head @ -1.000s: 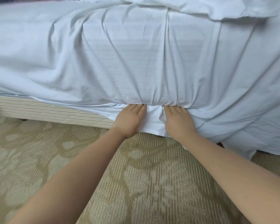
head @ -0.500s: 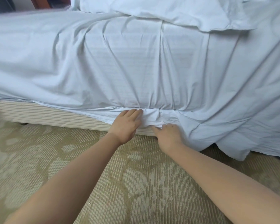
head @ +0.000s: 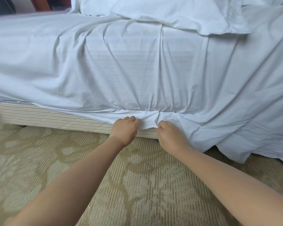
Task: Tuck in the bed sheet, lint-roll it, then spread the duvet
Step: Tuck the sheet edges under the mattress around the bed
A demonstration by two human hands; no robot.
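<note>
bed [head: 59,115] on patterned carpet floor [head: 137,185]. white bed sheet [head: 121,66] drapes over the mattress side, right part hanging loose to the floor. bunched duvet [head: 170,12] lies on top.

— Where is there room to pass?
— Over the carpet [head: 137,185], near and left, up to the striped bed base [head: 47,115].
— And what blocks?
— The bed sheet [head: 121,70] hanging down the mattress side; on the right it drapes to the floor. The duvet [head: 170,12] is heaped at the far edge.
</note>
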